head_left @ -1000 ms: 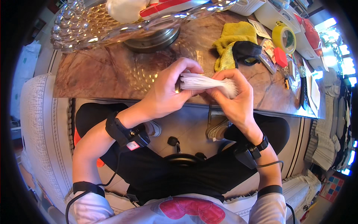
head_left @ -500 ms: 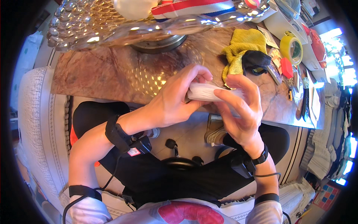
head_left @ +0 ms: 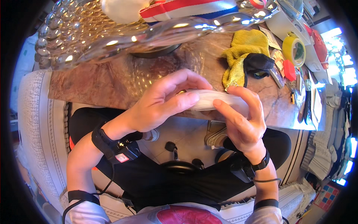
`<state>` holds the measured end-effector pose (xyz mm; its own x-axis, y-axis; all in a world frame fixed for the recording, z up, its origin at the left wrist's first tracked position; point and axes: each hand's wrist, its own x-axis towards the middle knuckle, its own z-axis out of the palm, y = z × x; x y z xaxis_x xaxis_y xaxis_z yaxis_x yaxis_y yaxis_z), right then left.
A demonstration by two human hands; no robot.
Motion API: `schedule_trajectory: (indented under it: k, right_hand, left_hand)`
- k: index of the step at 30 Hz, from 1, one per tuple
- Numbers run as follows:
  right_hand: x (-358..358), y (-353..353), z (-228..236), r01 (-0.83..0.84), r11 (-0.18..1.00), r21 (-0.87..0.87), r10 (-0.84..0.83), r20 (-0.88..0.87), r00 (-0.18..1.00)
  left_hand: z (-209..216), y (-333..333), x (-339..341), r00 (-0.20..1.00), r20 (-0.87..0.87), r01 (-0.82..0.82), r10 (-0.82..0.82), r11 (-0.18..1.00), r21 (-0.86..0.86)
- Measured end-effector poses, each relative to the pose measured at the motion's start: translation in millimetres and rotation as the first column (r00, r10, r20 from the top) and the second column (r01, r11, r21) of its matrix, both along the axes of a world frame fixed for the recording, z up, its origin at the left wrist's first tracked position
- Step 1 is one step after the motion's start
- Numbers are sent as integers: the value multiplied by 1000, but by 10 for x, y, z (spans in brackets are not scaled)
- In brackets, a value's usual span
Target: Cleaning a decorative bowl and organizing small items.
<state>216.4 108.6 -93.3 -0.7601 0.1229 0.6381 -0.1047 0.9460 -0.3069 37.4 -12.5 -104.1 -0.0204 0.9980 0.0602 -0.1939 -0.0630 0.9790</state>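
Observation:
In front of me, above the table's near edge, I hold a flattish white bundle of thin layers (head_left: 207,99); its exact kind is hard to make out. My left hand (head_left: 169,97) closes on its left end, thumb on the near side and fingers curled behind. With thumb and forefinger, my right hand (head_left: 242,115) grips the right part. A yellow cloth with a black part (head_left: 246,46) lies on the table just beyond my right hand.
A clear glass dish with a beaded rim (head_left: 123,44) stands on the brown marbled table (head_left: 78,87), holding a striped red, white and blue ribbon (head_left: 194,9). At right lie yellow tape (head_left: 294,51), a red box (head_left: 289,70) and small packets. White bins (head_left: 317,56) stand behind.
My left hand has shifted a little left, and its thumb now presses along the white bundle, which shows more of its length. The glass dish appears slightly lower and closer.

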Motion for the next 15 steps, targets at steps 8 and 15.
schedule_trajectory:
  k: [8,15]
  right_hand:
    - [-11,-6,-16,-9,1000,15,10,-11,1000]
    - [-10,-1,-14,-22,1000,13,22,-7,1000]
  left_hand:
    - [4,26,-18,993,-116,-18,21,999,26]
    - [12,32,-16,992,-119,-34,35,999,17]
